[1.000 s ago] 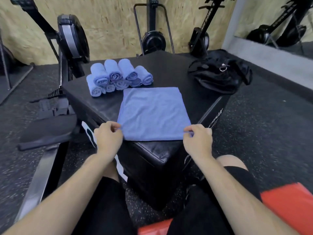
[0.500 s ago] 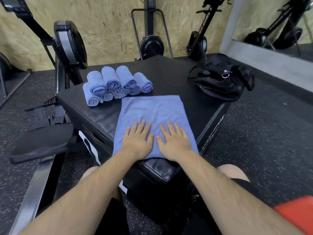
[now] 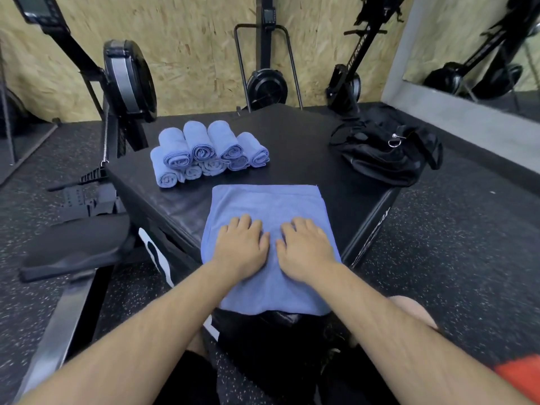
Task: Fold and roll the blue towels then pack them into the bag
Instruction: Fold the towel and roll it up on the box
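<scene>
Your left hand (image 3: 241, 247) and right hand (image 3: 305, 249) lie palm-down, side by side on the flat blue towel (image 3: 267, 203), fingers curled a bit at the tips, pinching nothing. Towel is folded to a rectangle at the near corner of the black bench (image 3: 295, 141), its near edge draping over the corner. Rolled towels (image 3: 204, 153) sit stacked in 2 layers toward the far left of the bench, well apart from your hands. Black bag (image 3: 385, 153) is at the bench's right edge, slumped; can't tell if it's unzipped.
</scene>
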